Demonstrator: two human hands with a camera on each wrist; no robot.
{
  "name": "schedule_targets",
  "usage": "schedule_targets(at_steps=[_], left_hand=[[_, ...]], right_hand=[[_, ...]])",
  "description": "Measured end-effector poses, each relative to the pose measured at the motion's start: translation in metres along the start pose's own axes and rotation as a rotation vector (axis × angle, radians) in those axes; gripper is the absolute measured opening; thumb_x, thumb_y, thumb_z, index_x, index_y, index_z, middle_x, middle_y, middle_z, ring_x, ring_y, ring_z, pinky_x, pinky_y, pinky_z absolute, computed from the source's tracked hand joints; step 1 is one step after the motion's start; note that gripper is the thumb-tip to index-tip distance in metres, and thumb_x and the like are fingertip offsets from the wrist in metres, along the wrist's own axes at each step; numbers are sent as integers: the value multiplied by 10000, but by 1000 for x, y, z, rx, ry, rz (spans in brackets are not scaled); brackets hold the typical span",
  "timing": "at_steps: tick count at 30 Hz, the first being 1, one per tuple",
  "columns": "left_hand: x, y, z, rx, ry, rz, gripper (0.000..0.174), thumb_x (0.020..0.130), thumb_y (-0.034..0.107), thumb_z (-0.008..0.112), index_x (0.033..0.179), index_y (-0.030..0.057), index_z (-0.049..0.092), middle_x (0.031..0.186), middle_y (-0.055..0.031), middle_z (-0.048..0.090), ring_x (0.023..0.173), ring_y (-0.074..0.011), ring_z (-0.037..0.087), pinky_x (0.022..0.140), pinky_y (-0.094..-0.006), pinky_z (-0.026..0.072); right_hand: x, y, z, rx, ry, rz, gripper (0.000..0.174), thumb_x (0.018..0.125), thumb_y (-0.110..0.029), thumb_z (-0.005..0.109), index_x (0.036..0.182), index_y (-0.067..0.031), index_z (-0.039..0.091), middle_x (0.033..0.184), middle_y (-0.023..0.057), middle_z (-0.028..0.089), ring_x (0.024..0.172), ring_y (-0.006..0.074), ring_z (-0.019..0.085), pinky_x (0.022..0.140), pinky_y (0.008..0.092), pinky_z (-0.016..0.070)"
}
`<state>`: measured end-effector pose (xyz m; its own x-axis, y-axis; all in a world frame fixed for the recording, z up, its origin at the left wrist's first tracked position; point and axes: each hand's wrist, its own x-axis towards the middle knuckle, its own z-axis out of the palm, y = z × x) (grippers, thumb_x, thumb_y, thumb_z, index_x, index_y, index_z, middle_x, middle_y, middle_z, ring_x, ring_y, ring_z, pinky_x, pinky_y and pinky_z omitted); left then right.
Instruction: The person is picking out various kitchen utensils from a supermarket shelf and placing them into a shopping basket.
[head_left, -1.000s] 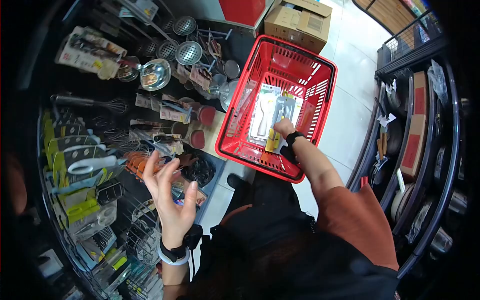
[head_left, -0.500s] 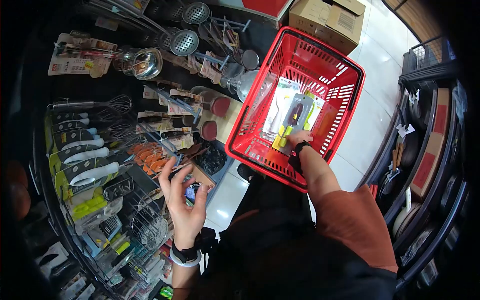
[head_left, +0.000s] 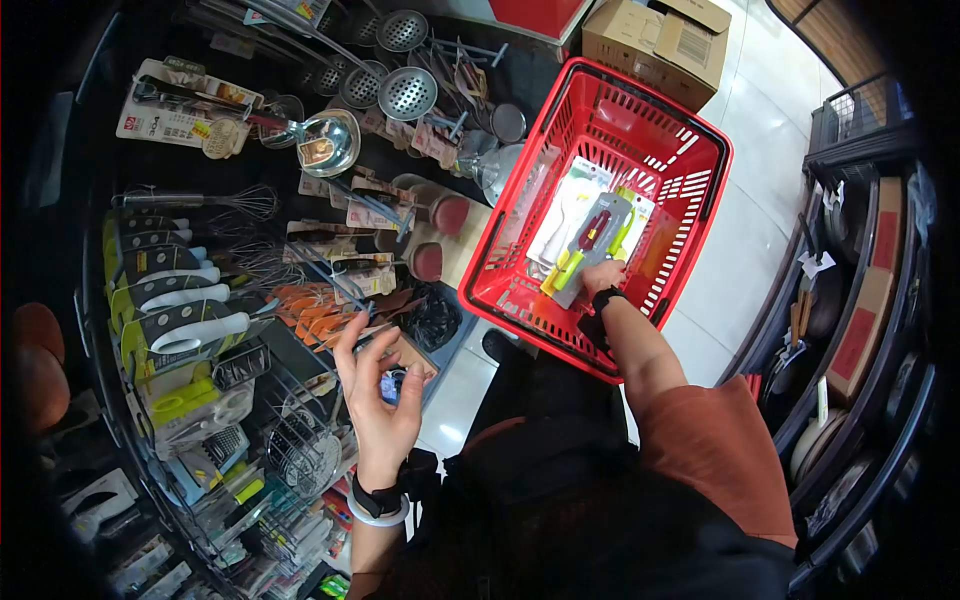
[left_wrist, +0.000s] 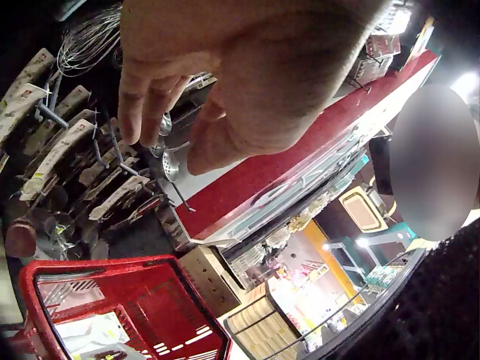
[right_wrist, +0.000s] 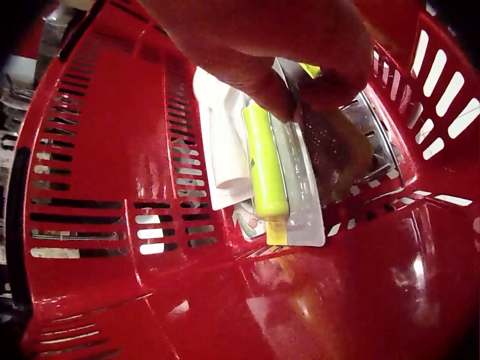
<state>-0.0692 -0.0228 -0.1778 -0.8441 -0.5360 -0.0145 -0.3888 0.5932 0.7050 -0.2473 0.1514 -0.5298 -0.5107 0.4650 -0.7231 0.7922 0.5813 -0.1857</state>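
A red shopping basket (head_left: 620,118) stands open on the floor in front of me. My right hand (head_left: 605,277) reaches down into it and pinches the edge of a grey carded blister pack (head_left: 612,213). That pack contains a utensil with a yellow-green handle (right_wrist: 266,165); part of it is hidden by my fingers. Beneath and beside it lies a white pack (head_left: 556,222) with a white-handled utensil (right_wrist: 229,146). My left hand (head_left: 385,410) is raised before the rack, holding nothing, its fingers loosely bent and thumb apart.
On the left rack hang slotted ladles (head_left: 408,93), whisks (head_left: 245,200), white-handled tools (head_left: 200,333) and orange utensils (head_left: 305,310). A cardboard box (head_left: 655,50) stands behind the basket. Shelves with pans and a long carton (head_left: 865,330) line the right side.
The basket and rack have shifted in the head view. My right hand has moved from over the grey pack to its lower right edge, uncovering more of it. The left hand keeps its pose.
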Motion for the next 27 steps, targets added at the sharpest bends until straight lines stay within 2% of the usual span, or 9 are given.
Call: schedule_targets(at_steps=[2,8,12,14,17,19,21,22,27], left_hand=[[0,-1,2,2,-1,-8,393,774,-33,616,1152,16,519,1329,-111,342,1116,-201,495,879,-285,458],[-1,-3,14,-25,-1,-51,390,777,-38,604,1153,17,518,1323,-104,346,1117,-197,495,878,-283,455],[-2,-3,22,-28,13,-86,393,775,-48,601,1153,18,518,1324,-102,347,1111,-191,496,873,-281,456],[-1,-4,26,-31,23,-99,392,776,-52,601,1153,16,517,1324,-103,349,1107,-190,497,872,-279,456],[-7,0,26,-42,39,-137,388,777,-61,600,1150,13,519,1321,-104,352,1100,-188,498,867,-275,458],[-13,-1,20,-46,62,-152,386,778,-66,598,1148,12,521,1318,-105,353,1098,-187,499,865,-273,459],[-19,-7,16,-62,87,-159,383,776,-69,596,1143,11,525,1313,-109,356,1097,-189,500,860,-275,466],[-20,-9,13,-65,129,-143,338,759,-59,626,1087,-9,558,1309,-179,369,1070,-256,521,799,-290,511],[-37,-20,-10,32,146,-141,356,751,-34,651,1092,3,560,1315,-185,371,1087,-270,513,812,-305,507]], right_hand=[[3,4,2,39,-6,1,681,714,-156,668,1282,-5,325,1312,273,329,1126,418,480,945,419,429],[18,9,5,-134,-28,-340,448,783,-157,589,1137,60,420,1193,286,381,998,420,542,858,428,468],[-2,-2,-1,-122,-10,-323,432,788,-166,580,1138,38,431,1204,277,368,997,418,535,867,448,453],[2,-3,8,-29,135,-210,411,794,-189,560,1128,22,448,1204,268,371,990,422,529,894,459,424],[10,3,14,-200,201,-296,424,801,-209,528,1144,22,438,1185,247,391,997,414,525,921,453,398],[20,-8,15,-216,116,-346,424,778,-208,524,1129,31,514,1176,242,474,1042,404,520,928,432,389],[55,-5,28,-683,-318,-413,454,787,-205,602,1217,-87,520,1242,182,517,1080,358,542,911,432,430],[72,13,44,-728,-382,-589,482,775,-108,622,1246,-145,525,1203,134,571,1105,296,552,908,390,451],[28,20,30,-733,-517,-694,548,741,-48,666,1254,-168,513,1209,132,562,1080,271,571,879,363,479]])
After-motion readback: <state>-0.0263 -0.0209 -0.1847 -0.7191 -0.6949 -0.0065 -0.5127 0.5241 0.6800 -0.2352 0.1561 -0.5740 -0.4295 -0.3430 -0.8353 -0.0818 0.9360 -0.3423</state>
